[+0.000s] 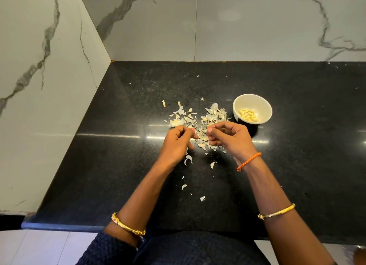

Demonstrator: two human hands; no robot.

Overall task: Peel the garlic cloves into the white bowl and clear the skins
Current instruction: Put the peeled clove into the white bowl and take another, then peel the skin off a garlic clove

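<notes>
A white bowl with several peeled garlic cloves stands on the black counter, right of centre. A heap of papery garlic skins lies just left of the bowl. Both hands hover over the near edge of that heap, fingers curled, a small gap between them. My left hand pinches a pale strip of skin at its fingertips. My right hand has thumb and fingers closed round a small garlic clove that is mostly hidden.
The black stone counter meets marble walls at the back and left. Loose skin flakes trail toward the front edge between my forearms. Open counter lies right of the bowl and left of the heap.
</notes>
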